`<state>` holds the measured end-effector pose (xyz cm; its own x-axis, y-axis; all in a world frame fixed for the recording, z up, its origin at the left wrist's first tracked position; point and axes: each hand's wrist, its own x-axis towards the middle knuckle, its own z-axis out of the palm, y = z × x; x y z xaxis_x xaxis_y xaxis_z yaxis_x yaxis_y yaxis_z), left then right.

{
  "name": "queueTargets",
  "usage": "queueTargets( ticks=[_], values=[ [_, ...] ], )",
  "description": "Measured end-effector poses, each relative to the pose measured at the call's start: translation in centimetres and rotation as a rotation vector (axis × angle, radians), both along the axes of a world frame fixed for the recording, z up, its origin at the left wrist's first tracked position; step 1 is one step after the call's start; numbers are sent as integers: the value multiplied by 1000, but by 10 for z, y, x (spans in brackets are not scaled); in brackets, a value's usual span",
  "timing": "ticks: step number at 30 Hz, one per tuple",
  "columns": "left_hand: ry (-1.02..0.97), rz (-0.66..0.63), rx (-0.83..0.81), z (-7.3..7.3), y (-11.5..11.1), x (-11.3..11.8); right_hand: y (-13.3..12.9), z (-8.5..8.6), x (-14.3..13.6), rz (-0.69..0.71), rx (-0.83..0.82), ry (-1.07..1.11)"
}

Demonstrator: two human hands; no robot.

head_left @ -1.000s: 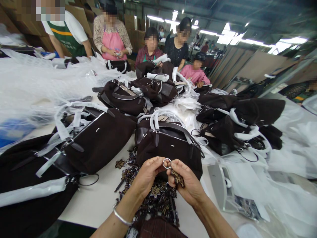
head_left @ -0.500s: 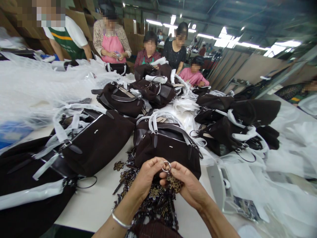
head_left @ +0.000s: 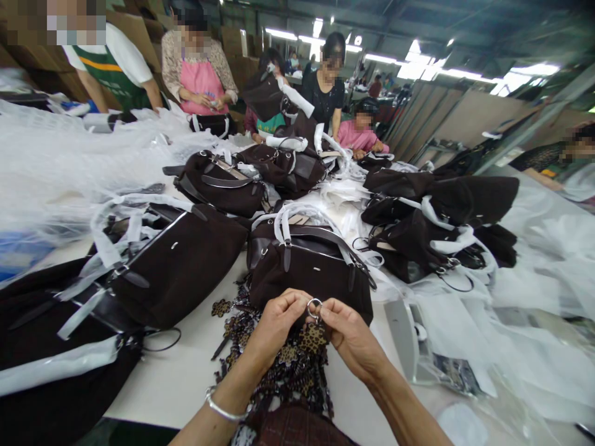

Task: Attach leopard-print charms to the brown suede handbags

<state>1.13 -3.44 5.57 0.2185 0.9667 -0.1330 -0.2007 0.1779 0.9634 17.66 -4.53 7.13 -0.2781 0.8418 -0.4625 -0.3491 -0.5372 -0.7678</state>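
Between my two hands is a silver key ring (head_left: 315, 308), pinched at its left side by my left hand (head_left: 284, 314) and at its right side by my right hand (head_left: 346, 328). From the ring hangs a leopard-print flower charm (head_left: 312, 338). Beneath my hands lies a heap of dark beaded charms (head_left: 269, 371) with more leopard-print flowers among the strands. Just beyond stands a dark brown handbag (head_left: 311, 275), its upright handles (head_left: 283, 226) wrapped in white; neither hand visibly grips it.
More brown handbags lie at the left (head_left: 181, 266), at the back and at the right (head_left: 409, 241). White wrapping sheets (head_left: 69, 155) cover much of the table (head_left: 158, 387). A grey tape dispenser (head_left: 406, 337) is right of my hands. Several people work across the table.
The flower charm now hangs freely below the ring, where my right fingers were against it before. Across the table, a co-worker has lifted a brown bag. The view has shifted slightly.
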Motion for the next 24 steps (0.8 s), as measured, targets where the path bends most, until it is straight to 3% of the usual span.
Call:
queueTargets(
  ticks=[4,9,15,20,24],
  values=[
    [18,-2,8,-1,-2,0,-1,-1,0,-6,25,-41],
    [262,4,141,6,1,0,0,1,5,19,95,-75],
    [313,-88,301,8,0,11,-16,-7,15,65,-52,266],
    [272,-250,391,1,12,30,-32,-26,24,30,-324,484],
    [265,-316,347,3,25,49,-31,-31,40,-51,-245,510]
  ],
)
